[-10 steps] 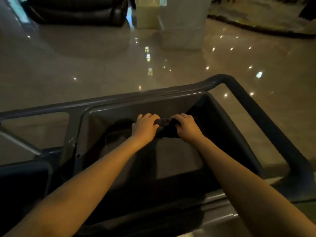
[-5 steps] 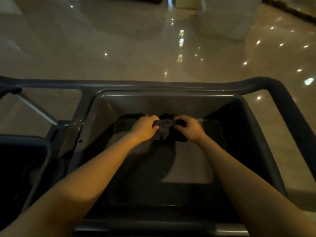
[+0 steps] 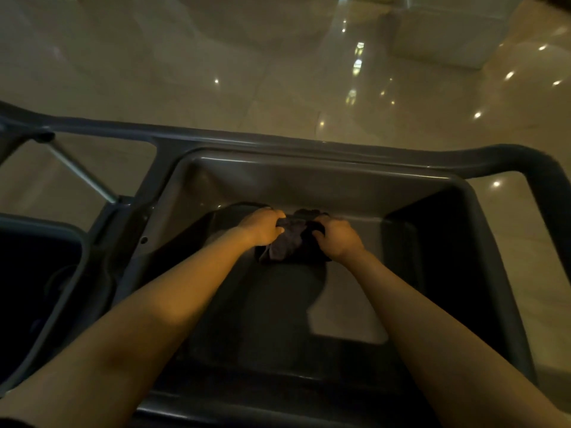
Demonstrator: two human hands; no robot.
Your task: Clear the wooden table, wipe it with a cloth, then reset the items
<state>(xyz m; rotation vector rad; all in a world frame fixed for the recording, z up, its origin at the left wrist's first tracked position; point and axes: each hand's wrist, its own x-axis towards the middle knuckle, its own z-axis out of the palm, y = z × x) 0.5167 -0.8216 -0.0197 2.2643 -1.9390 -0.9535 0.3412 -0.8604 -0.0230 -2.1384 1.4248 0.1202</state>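
1. Left hand and right hand — both fists closed on 1 dark cloth bunched between them
2. Cloth hangs inside the grey tub of a cart — glossy floor beyond

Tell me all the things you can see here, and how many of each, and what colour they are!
cloth: one, dark grey, bunched up between the two hands, low inside the tub
tub: one, grey, deep, in the middle of the cart
cart handle: one, dark grey bar, bending round the tub's far right corner
second bin: one, dark, at the left edge; what is inside is too dark to tell
metal rod: one, silver, slanting at the far left
floor: shiny beige, with small light spots, beyond the cart
pale block: one, whitish, on the floor at top right
left hand: one, gripping the cloth
right hand: one, gripping the cloth
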